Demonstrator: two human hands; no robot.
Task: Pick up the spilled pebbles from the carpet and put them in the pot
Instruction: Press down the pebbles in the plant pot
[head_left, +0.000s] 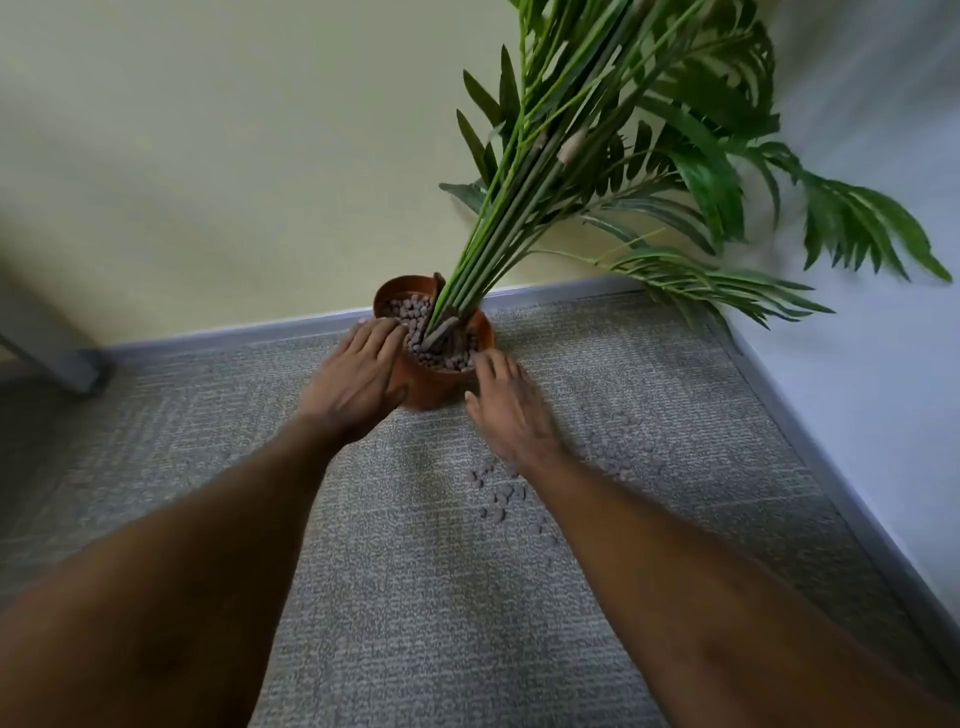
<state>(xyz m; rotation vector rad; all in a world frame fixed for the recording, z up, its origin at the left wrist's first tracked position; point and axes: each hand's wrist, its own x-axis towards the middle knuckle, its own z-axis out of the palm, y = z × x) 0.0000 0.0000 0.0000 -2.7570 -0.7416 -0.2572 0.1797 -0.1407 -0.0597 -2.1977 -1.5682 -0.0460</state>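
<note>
Head view: we look down on our two bare forearms reaching toward an orange pot (427, 388) that stands on the grey carpet (415, 582), near the pale skirting board (234, 332) at 12 o'clock.

Our left hand (358, 371) comes in from 8 o'clock of the pot. Its palm lies against the pot's side and its fingers (387, 328) lie nearly straight over the rim, touching the brown pebbles in the pot (410, 310). It is spread flat, not curled round anything.

Our right hand (506, 405) sits at 4 o'clock of the pot, palm down, fingers loosely straight, with the fingertips at the rim and the thumb stretched toward the pot's wall. We cannot tell whether anything lies under its palm.

Green plant stems (498, 244) rise from the pot's middle and lean toward 1 o'clock, where the fronds spread across the wall.

Spilled pebbles (496, 496) lie scattered on the carpet at 5 o'clock of the pot, just beside our right wrist, with more blurred ones farther out toward 4 o'clock.

At 9 o'clock of the view stands a grey furniture leg (57, 358).
</note>
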